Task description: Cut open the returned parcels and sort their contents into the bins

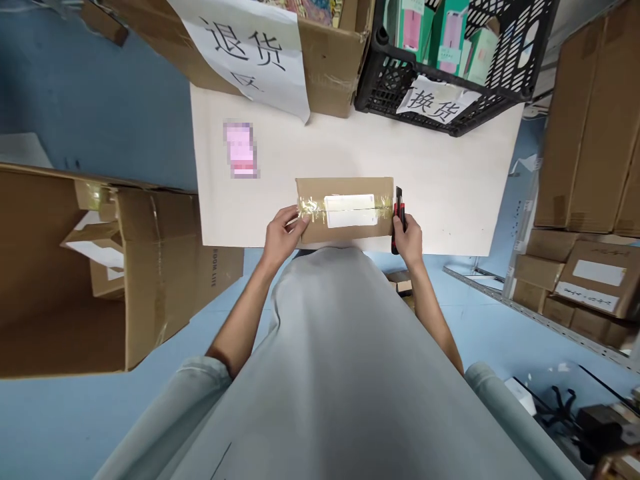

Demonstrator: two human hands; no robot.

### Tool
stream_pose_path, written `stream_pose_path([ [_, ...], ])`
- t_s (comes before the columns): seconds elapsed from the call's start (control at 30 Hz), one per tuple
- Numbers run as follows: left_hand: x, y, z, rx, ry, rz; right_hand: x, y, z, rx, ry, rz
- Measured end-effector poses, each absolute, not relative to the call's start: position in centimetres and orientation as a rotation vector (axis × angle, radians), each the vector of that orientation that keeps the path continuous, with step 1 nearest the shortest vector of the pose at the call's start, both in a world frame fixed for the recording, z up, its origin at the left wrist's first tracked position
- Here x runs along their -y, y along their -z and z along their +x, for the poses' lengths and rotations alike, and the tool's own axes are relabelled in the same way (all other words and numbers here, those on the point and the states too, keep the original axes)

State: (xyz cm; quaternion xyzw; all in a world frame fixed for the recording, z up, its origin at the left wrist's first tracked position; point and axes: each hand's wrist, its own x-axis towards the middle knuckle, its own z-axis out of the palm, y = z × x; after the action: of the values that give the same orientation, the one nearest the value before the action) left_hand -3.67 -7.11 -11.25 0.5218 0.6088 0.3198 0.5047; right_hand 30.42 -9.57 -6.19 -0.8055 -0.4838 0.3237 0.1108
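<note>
A small cardboard box (pixel 345 233) lies at the front edge of the white table, with shiny clear tape and a white label (pixel 351 211) on top. A thin dark line runs along its taped seam. My left hand (pixel 283 235) grips the box's left end, thumb on top. In my right hand (pixel 409 239) is a black and red utility knife (pixel 399 212), held upright along the box's right end. Whether any blade is out cannot be made out. Farther left on the table lies a pink item (pixel 241 150), blurred into pixels.
Behind stand a large carton (pixel 330 67) with a handwritten paper sheet and a black plastic crate (pixel 390 87) holding green boxes. A big open carton (pixel 143 280) is at the left, with smaller boxes inside. Boxes (pixel 595 277) fill a metal shelf at the right.
</note>
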Motion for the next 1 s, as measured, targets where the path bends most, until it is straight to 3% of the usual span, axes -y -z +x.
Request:
stream_pose_path([
  [0.13,7.4,15.0,-2.3,-1.400,-0.722,1.149,11.0,5.5,31.2,1.517,-0.923,-2.532],
  [0.3,7.4,14.7,-2.0,-1.421,-0.724,1.224,10.4,3.4,30.8,1.836,-0.694,-2.526],
  [0.57,6.6,13.5,-2.4,-1.349,-0.715,1.401,5.7,-0.7,24.4,2.615,-0.987,-1.990],
  [1.0,6.1,14.7,-3.0,-1.270,-0.710,1.319,1.9,-0.7,19.1,3.045,-0.947,-1.956],
])
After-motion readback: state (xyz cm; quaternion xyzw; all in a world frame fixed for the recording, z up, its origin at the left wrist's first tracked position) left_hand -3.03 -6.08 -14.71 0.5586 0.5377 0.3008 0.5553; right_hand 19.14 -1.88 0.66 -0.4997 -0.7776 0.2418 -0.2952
